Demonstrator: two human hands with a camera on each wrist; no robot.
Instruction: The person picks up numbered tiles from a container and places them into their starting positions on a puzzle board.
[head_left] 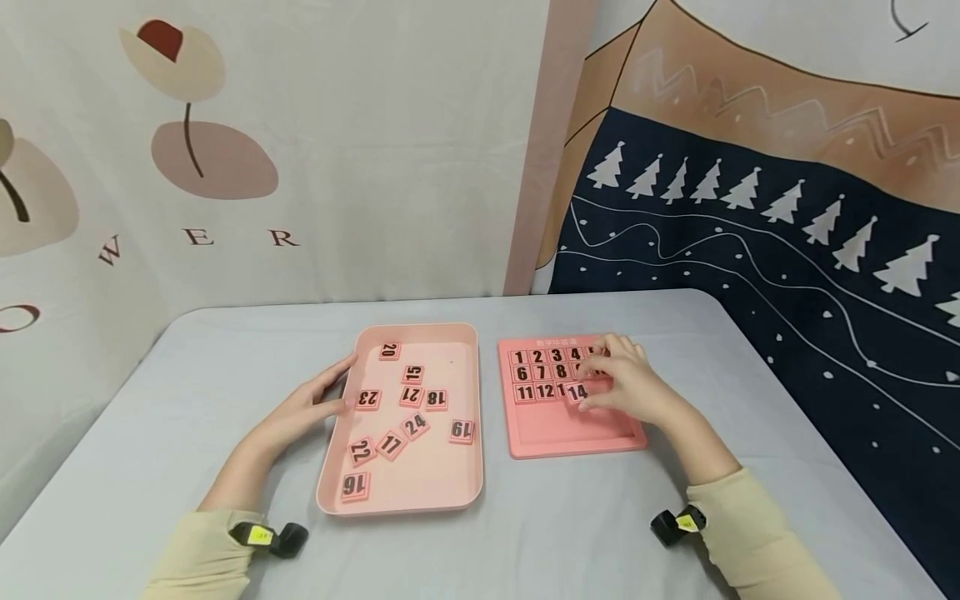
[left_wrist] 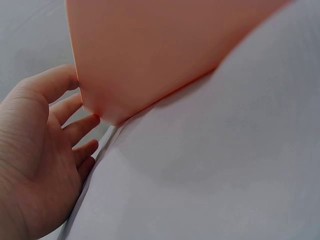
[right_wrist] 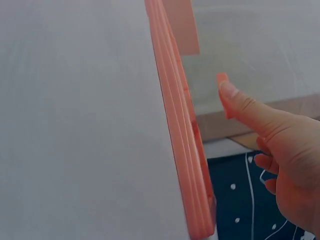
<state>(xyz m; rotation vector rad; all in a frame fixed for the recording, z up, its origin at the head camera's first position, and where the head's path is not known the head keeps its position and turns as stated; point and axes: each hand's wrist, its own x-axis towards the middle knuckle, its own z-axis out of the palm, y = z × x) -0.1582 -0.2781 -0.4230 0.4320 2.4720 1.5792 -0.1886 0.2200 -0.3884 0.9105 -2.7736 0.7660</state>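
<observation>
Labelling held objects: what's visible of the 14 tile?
The 14 tile is small, squarish, pink and plastic-looking, with a black 14 on a paler face, slightly turned in the head view. The right hand grips it, thumb against it. It hangs over the pink board, overlapping a third-row tile in that view; the right wrist view shows it nearly edge-on, apart from the board.

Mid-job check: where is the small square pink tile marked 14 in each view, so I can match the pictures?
Head: the small square pink tile marked 14 is right of centre, below mid-height, pinched by the right hand.
Left wrist: not in it.
Right wrist: the tile is right of centre, above mid-height, edge-on, number not visible.
Shared landmark: the pale grey tablecloth shows in all three.
</observation>
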